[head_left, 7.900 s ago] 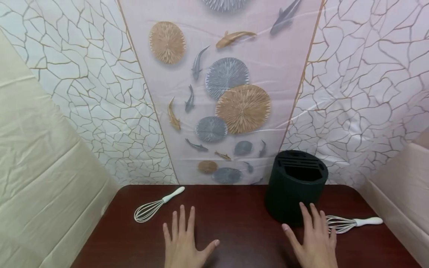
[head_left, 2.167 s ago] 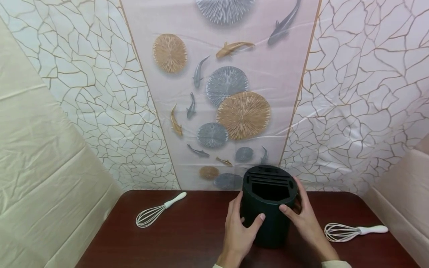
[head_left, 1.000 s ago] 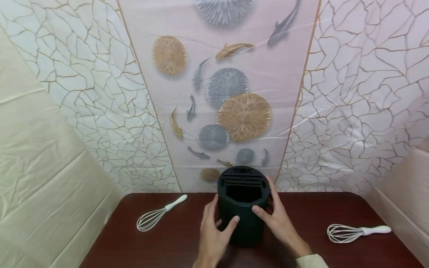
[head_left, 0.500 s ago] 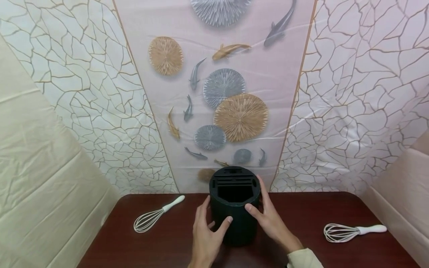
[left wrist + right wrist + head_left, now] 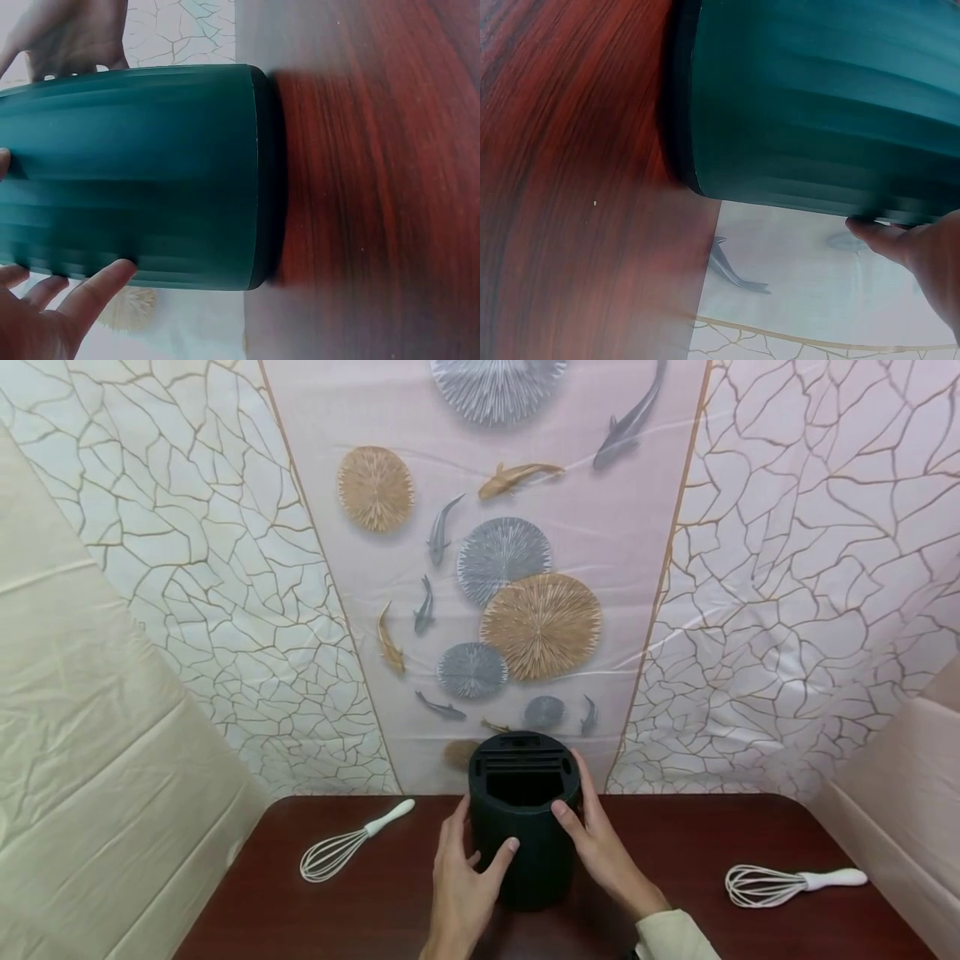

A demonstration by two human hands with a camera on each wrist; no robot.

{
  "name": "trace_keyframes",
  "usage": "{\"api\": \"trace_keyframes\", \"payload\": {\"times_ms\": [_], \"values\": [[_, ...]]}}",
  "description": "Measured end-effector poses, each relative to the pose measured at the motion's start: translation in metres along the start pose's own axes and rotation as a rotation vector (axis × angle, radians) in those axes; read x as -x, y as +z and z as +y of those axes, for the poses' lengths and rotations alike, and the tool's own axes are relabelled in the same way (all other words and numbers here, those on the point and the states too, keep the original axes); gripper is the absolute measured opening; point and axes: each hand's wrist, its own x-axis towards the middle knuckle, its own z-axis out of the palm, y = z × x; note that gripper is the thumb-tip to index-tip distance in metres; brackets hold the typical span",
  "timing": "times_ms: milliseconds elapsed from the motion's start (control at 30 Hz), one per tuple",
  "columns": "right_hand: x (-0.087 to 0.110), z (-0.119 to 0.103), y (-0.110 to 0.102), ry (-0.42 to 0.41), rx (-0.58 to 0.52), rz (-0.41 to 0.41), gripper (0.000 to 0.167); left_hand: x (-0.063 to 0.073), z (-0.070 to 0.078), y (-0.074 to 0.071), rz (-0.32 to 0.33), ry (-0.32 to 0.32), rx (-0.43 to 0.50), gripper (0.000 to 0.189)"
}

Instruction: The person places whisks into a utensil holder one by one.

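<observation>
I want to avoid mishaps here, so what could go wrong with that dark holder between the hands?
If lifted, the holder might slip should the left hand or right hand, gripping opposite sides, loosen. The right hand grips high up, so pushing there could tip it. Slid far sideways, it might knock the left whisk or right whisk.

Head view: from above, facing forward and down across worktop (image 5: 300,914) to patterned backdrop (image 5: 637,552). Wrist views: close to container (image 5: 534,868), rolled sideways opposite ways; both share container, worktop, backdrop.
</observation>
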Motion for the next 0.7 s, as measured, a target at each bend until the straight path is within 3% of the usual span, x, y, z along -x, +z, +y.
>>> {"api": "trace_keyframes", "payload": {"times_ms": [233,467,700], "values": [[-0.004,0.000,-0.001,0.001,-0.017,-0.009,0.075,-0.005,-0.001,0.004,-0.002,-0.019,0.000,0.086],[-0.007,-0.006,-0.006,0.007,0.057,-0.031,0.077,-0.008,-0.001,0.006,0.003,-0.019,0.000,0.085],[-0.006,-0.017,-0.016,-0.087,0.153,0.015,0.077,-0.005,-0.001,0.008,-0.002,-0.025,0.006,0.084]]}}
